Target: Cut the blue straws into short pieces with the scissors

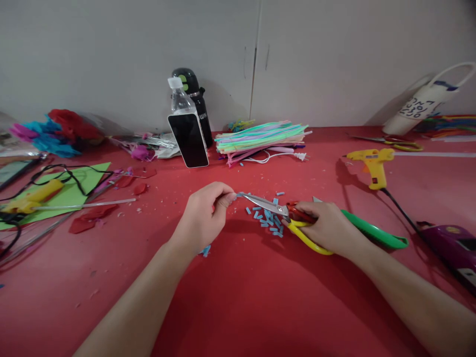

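The left hand [203,215] pinches a thin, blue-grey strip [241,195] between thumb and forefinger, just above the table, where its free end meets the tips of smooth, tapered steel scissors with glossy red and yellow handles [264,203]. Below the blades lie short, soft-looking light blue cut pieces [267,217], loosely heaped. The right hand [327,225] grips the scissors by their handles, beside a smooth, curved green plastic handle [377,232].

The scissors' long axis runs almost sideways, tips to the left and slightly away from the person; the strip nearly continues that line.

Beneath is a smooth, matte red tabletop [238,307], flecked with scraps, backed by a plain pale grey wall [130,49] with a vertical seam.
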The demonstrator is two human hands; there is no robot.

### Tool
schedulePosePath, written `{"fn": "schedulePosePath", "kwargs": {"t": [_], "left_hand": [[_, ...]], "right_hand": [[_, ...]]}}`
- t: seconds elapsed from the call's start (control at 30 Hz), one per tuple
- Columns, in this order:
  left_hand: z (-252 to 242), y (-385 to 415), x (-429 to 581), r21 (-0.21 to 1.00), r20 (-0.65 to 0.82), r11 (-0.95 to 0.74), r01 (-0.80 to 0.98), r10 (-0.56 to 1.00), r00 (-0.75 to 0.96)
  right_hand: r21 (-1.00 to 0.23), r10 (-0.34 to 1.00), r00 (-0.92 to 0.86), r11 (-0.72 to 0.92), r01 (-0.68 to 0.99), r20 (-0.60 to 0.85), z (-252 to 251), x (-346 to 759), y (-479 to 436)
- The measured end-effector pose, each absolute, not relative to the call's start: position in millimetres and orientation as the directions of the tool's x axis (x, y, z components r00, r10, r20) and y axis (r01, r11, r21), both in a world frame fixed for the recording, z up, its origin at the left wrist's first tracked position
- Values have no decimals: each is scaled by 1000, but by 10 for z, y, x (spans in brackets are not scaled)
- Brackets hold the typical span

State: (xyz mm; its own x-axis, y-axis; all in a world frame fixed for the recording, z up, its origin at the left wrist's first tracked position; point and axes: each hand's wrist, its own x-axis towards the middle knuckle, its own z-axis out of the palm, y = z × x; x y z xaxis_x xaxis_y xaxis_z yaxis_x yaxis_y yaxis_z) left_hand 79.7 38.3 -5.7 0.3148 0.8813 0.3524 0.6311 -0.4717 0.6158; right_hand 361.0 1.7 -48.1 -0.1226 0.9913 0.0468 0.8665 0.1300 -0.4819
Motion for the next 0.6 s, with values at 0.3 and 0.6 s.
{"fn": "schedulePosePath", "kwargs": {"t": [0.3, 0.6], "left_hand": [[-63, 386, 788, 610, 377, -488, 624, 872, 313], [-49, 381, 798, 601, 370, -483, 637, 875, 313]], "right_hand": [[-514, 990, -122, 138, 846, 65, -482, 3591, 4], [-491, 990, -134, 135, 861, 37, -464, 3605, 1]]}}
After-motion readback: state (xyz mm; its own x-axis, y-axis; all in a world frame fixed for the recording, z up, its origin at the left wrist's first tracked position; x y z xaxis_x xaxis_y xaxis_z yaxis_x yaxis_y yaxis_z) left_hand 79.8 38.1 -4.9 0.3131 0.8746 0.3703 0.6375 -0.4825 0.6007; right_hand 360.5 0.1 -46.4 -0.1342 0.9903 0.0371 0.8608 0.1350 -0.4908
